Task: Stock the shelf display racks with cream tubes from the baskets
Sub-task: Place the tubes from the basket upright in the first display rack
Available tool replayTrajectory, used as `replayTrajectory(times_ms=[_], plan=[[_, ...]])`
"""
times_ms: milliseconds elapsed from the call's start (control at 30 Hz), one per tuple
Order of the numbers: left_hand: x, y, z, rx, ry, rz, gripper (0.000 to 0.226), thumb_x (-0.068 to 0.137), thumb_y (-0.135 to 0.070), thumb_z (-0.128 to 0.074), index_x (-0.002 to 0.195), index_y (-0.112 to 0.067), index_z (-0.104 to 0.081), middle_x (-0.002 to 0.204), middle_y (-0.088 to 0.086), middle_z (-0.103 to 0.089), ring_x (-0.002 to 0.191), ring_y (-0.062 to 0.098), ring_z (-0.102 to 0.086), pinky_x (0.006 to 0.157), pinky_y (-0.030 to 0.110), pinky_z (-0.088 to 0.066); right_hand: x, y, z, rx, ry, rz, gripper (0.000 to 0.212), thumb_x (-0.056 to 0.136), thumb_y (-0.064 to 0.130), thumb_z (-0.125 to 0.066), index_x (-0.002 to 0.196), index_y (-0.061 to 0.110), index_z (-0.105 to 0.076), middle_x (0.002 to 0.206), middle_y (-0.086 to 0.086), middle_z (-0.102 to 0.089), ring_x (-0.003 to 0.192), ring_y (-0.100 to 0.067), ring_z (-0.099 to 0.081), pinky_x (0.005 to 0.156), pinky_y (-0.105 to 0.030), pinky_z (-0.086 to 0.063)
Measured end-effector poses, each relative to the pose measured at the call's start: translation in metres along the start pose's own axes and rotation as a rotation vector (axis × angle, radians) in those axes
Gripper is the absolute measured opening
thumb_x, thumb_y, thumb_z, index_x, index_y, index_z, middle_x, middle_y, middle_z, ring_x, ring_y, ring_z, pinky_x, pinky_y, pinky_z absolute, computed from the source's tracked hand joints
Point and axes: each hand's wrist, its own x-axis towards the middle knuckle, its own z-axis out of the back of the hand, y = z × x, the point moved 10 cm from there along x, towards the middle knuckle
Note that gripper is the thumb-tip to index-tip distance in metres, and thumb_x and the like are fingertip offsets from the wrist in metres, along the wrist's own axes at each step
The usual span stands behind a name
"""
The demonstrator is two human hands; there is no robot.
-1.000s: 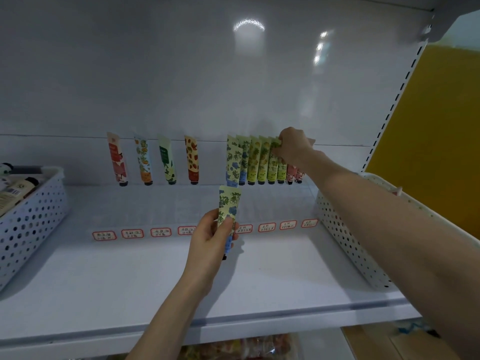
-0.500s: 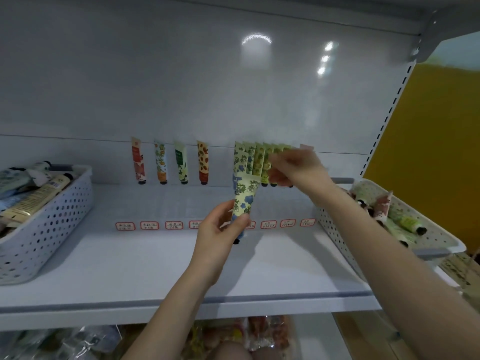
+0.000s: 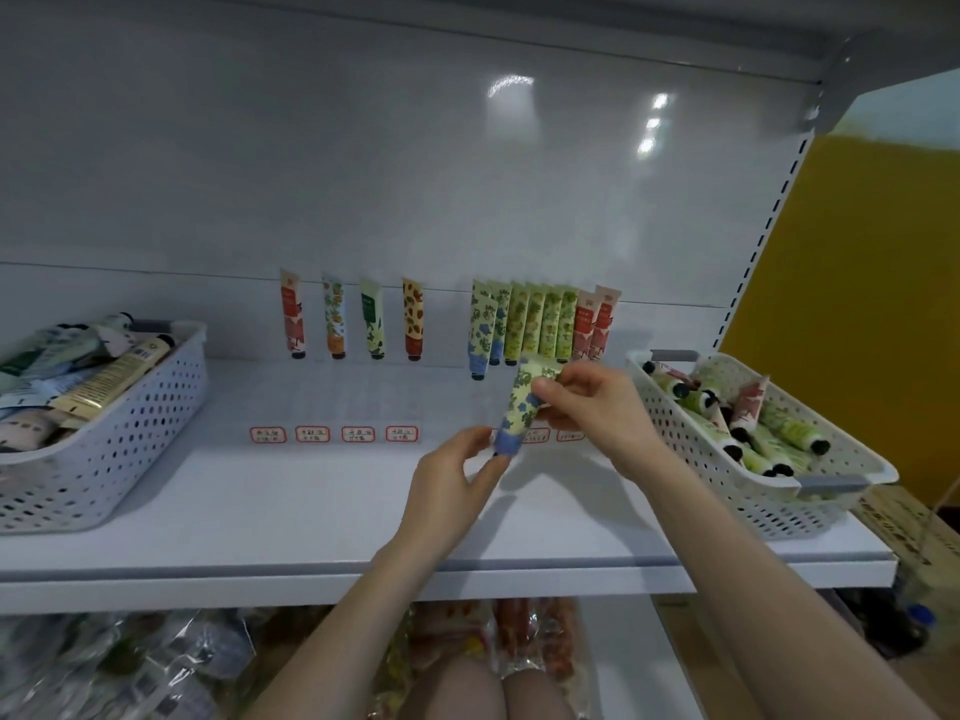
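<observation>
A cream tube with blue flowers and a blue cap (image 3: 521, 407) hangs tilted in the air above the shelf, cap down. My right hand (image 3: 592, 407) pinches its flat upper end. My left hand (image 3: 457, 480) pinches it at the cap end. Behind it a clear display rack (image 3: 363, 402) holds upright tubes: four spaced singles at the left (image 3: 353, 319) and a tight row of blue, green and red tubes at the right (image 3: 540, 324). A white basket of tubes (image 3: 769, 459) stands at the right, another basket (image 3: 114, 433) at the left.
Red-framed price labels (image 3: 335, 434) line the rack's front edge. The white shelf board (image 3: 291, 511) lies between the two baskets. Bagged goods (image 3: 156, 662) sit on the level below. A perforated upright post (image 3: 763, 241) and a yellow wall are at the right.
My right hand left the row of tubes in the rack and came down to take the top end of the blue-flowered tube. The tube now tilts, and my left hand holds it lower, by the cap.
</observation>
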Motion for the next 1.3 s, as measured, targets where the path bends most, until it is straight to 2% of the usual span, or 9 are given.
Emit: replayTrajectory(times_ms=[100,200,300,367,433,667,800,900,1300], plan=[[-0.002,0.027,-0.025,0.466,0.237,-0.032,0.043,0.095,-0.039,-0.048,0.131,-0.016,-0.050,0.134,0.002,-0.053,0.123,0.019,-0.048,0.100,0.027,-0.036,0.013,-0.001,0.020,-0.084,-0.148,0.035,0.009,0.086,0.017,-0.064,0.081,0.011,-0.060,0.083,-0.014,-0.070,0.075,-0.030,-0.068,0.073,-0.041,-0.056],[0.000,0.039,-0.037,0.624,0.333,-0.098,0.036,0.095,-0.042,-0.041,0.104,-0.012,-0.058,0.109,0.003,-0.059,0.103,0.018,-0.052,0.089,0.030,-0.042,0.029,0.003,0.031,-0.178,-0.239,0.079,0.017,0.088,0.019,-0.061,0.086,0.002,-0.063,0.086,-0.017,-0.070,0.070,-0.025,-0.067,0.074,-0.044,-0.056],[0.004,0.047,-0.038,0.664,0.331,-0.072,0.038,0.095,-0.044,-0.038,0.106,-0.015,-0.059,0.116,-0.002,-0.056,0.114,0.015,-0.046,0.106,0.036,-0.030,0.051,0.009,0.033,-0.227,-0.297,0.098,0.017,0.089,0.021,-0.059,0.083,0.006,-0.063,0.084,-0.011,-0.070,0.058,-0.005,-0.061,0.070,-0.036,-0.054],[0.003,0.049,-0.039,0.671,0.327,-0.064,0.039,0.095,-0.044,-0.037,0.110,-0.016,-0.059,0.123,-0.003,-0.053,0.120,0.014,-0.042,0.112,0.041,-0.022,0.069,0.011,0.028,-0.252,-0.313,0.097,0.018,0.090,0.021,-0.057,0.079,0.008,-0.062,0.084,-0.013,-0.070,0.063,-0.018,-0.062,0.069,-0.037,-0.053],[0.002,0.050,-0.038,0.669,0.316,-0.063,0.039,0.095,-0.044,-0.036,0.109,-0.016,-0.059,0.124,-0.004,-0.053,0.119,0.013,-0.043,0.112,0.040,-0.022,0.085,0.015,0.022,-0.286,-0.324,0.130,0.020,0.090,0.019,-0.057,0.077,0.005,-0.062,0.079,-0.016,-0.068,0.068,-0.029,-0.062,0.066,-0.035,-0.050],[0.004,0.049,-0.035,0.643,0.281,-0.070,0.035,0.093,-0.045,-0.038,0.098,-0.017,-0.059,0.105,-0.005,-0.056,0.102,0.010,-0.049,0.107,0.039,-0.030,0.123,0.008,-0.002,-0.273,-0.282,0.174,0.028,0.089,0.012,-0.057,0.079,-0.014,-0.059,0.074,-0.028,-0.062,0.061,-0.032,-0.055,0.059,-0.034,-0.041],[0.003,0.050,-0.035,0.625,0.277,-0.069,0.037,0.094,-0.044,-0.039,0.106,-0.017,-0.061,0.117,-0.003,-0.056,0.113,0.011,-0.047,0.110,0.036,-0.024,0.130,0.003,-0.012,-0.359,-0.237,0.157,0.023,0.090,0.011,-0.054,0.077,-0.006,-0.059,0.059,-0.001,-0.052,0.052,-0.012,-0.045,0.050,-0.024,-0.033],[0.004,0.049,-0.035,0.613,0.271,-0.077,0.035,0.093,-0.044,-0.040,0.099,-0.016,-0.060,0.111,-0.005,-0.057,0.110,0.011,-0.047,0.110,0.038,-0.027,0.132,-0.004,-0.019,-0.393,-0.202,0.151,0.021,0.091,0.010,-0.053,0.073,0.001,-0.055,0.059,-0.002,-0.050,0.051,-0.011,-0.041,0.046,-0.022,-0.028],[0.003,0.051,-0.036,0.622,0.276,-0.066,0.034,0.093,-0.045,-0.037,0.099,-0.018,-0.058,0.111,-0.008,-0.054,0.108,0.009,-0.046,0.111,0.036,-0.024,0.141,-0.021,-0.021,-0.402,-0.190,0.101,0.026,0.092,0.014,-0.054,0.084,-0.009,-0.061,0.070,-0.013,-0.059,0.060,-0.020,-0.049,0.053,-0.025,-0.035]])
